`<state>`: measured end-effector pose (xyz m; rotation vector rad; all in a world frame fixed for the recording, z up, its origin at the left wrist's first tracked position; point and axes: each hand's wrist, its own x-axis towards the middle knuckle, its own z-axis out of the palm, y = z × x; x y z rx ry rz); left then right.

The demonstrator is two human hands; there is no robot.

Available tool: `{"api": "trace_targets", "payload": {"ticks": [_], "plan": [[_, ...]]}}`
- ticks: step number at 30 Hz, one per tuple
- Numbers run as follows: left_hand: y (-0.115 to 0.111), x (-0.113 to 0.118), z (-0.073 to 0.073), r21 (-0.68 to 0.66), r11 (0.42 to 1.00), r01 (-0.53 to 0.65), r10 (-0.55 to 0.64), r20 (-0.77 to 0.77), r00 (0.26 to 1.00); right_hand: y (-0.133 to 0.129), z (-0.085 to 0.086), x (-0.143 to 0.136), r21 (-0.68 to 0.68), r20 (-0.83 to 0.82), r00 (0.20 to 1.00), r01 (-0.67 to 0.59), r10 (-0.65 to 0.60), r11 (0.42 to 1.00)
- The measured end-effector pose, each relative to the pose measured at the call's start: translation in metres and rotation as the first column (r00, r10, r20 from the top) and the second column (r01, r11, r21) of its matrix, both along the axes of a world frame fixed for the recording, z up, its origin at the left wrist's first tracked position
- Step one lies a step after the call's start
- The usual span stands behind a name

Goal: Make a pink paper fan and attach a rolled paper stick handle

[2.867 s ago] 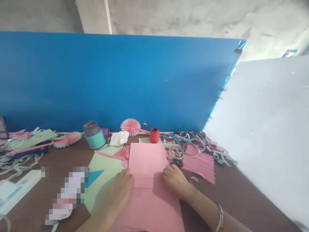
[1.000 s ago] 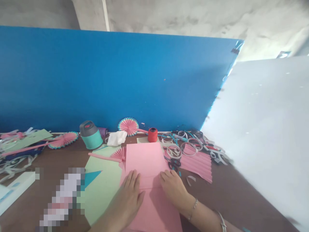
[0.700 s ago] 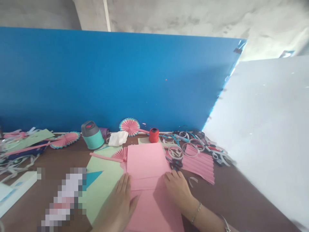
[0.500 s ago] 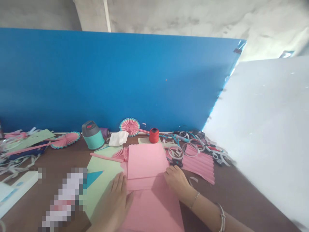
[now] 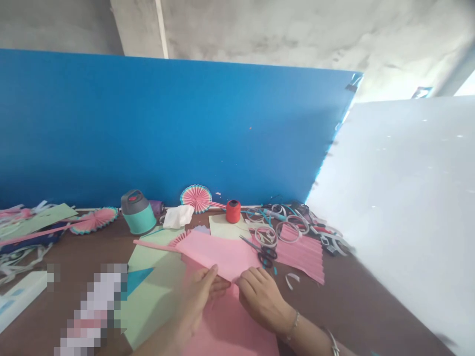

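Note:
Between my two hands a folded sheet of pink paper [image 5: 222,254] is lifted off the table and tilted, its near edge toward me. My left hand [image 5: 202,291] pinches that edge with the thumb on top and the fingers below. Close beside it, my right hand [image 5: 261,296] is closed on the same edge, its fingertips partly hidden. More pink paper [image 5: 237,329] lies flat beneath. Black-handled scissors [image 5: 267,256] rest just past my right hand. Left of the lifted sheet is a small pink pleated fan with a stick [image 5: 154,245].
Pale green paper [image 5: 148,296] lies at left. Behind stand a red thread spool [image 5: 233,211], a teal container [image 5: 138,212] and a round pleated fan [image 5: 196,199]. Pleated pink paper [image 5: 302,257] and tangled cables [image 5: 267,236] lie at right. A blue panel [image 5: 166,133] closes the back.
Both hands have come together at the folded pink sheet's near edge and raised it from the table. Before, they lay apart on either side of it. The scissors are now more exposed.

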<state>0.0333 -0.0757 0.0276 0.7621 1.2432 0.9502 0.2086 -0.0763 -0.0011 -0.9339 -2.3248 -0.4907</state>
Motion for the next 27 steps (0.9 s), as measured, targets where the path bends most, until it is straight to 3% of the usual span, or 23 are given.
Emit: {"api": "trace_targets", "payload": {"ticks": [4, 6, 8, 10, 13, 17, 21, 27], "plan": [[0.016, -0.010, 0.006, 0.129, 0.988, -0.080, 0.087, -0.047, 0.995, 0.015, -0.010, 0.037, 0.036, -0.069, 0.990, 0.122, -0.119, 0.992], [0.026, -0.022, 0.008, 0.309, 0.941, -0.141, 0.168, -0.063, 0.984, 0.028, -0.014, 0.060, -0.072, -0.086, 0.956, 0.275, -0.281, 0.959], [0.035, -0.030, 0.008, 0.359, 0.933, -0.028, 0.074, -0.113, 0.991, 0.039, -0.015, 0.076, -0.259, -0.051, 0.889, 0.428, -0.455, 0.866], [0.043, -0.033, 0.004, 0.322, 0.943, 0.081, -0.039, -0.135, 0.990, 0.047, -0.011, 0.080, -0.418, 0.050, 0.852, 0.492, -0.521, 0.764], [0.048, -0.031, -0.010, 0.260, 0.965, 0.021, 0.022, -0.161, 0.987, 0.052, 0.001, 0.073, -0.543, 0.198, 0.839, 0.525, -0.507, 0.656], [0.045, -0.033, -0.022, 0.264, 0.963, -0.050, 0.135, -0.316, 0.939, 0.054, 0.019, 0.058, -0.572, 0.297, 0.815, 0.569, -0.497, 0.591], [0.046, -0.040, -0.025, 0.404, 0.915, -0.006, 0.192, -0.423, 0.885, 0.053, 0.030, 0.052, -0.591, 0.324, 0.805, 0.582, -0.496, 0.558], [0.052, -0.048, -0.026, 0.538, 0.839, -0.080, 0.243, -0.240, 0.940, 0.054, 0.023, 0.057, -0.696, 0.237, 0.870, 0.463, -0.433, 0.549]]}}
